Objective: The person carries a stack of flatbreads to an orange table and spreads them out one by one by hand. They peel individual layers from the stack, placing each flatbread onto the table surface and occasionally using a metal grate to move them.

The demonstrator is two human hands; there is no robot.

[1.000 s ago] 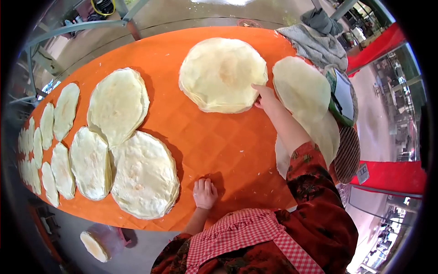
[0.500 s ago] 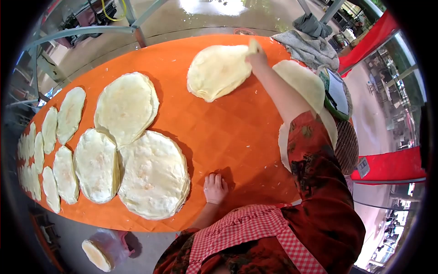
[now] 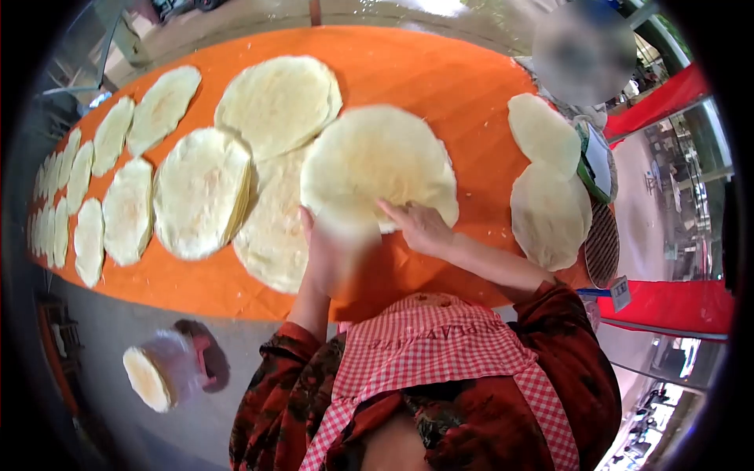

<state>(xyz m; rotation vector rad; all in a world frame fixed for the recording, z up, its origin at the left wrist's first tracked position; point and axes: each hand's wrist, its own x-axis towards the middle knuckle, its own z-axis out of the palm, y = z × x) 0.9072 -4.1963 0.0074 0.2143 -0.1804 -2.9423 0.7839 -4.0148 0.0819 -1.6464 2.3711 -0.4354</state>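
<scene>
A round flatbread (image 3: 377, 157), lifted over the orange table (image 3: 440, 71), is between both hands near its front edge. My left hand (image 3: 320, 255) is at its lower left, thumb up beside the rim; its fingers are smeared by blur. My right hand (image 3: 420, 228) touches the lower right edge, index finger stretched out over the bread and the other fingers apart. Behind the lifted bread, to the left, lie a large flatbread (image 3: 271, 228) and a further stack (image 3: 279, 102).
More flatbread stacks (image 3: 200, 192) run along the table to the left. Two thin sheets (image 3: 550, 216) lie at the right beside a green-edged item (image 3: 597, 161) and a dark ridged round board (image 3: 602, 245). A bagged flatbread stack (image 3: 147, 380) stands below the table.
The flatbread from the far middle is now lifted in front of me. My right hand has come back from the far side, and my left hand has risen from the table. The view has shifted.
</scene>
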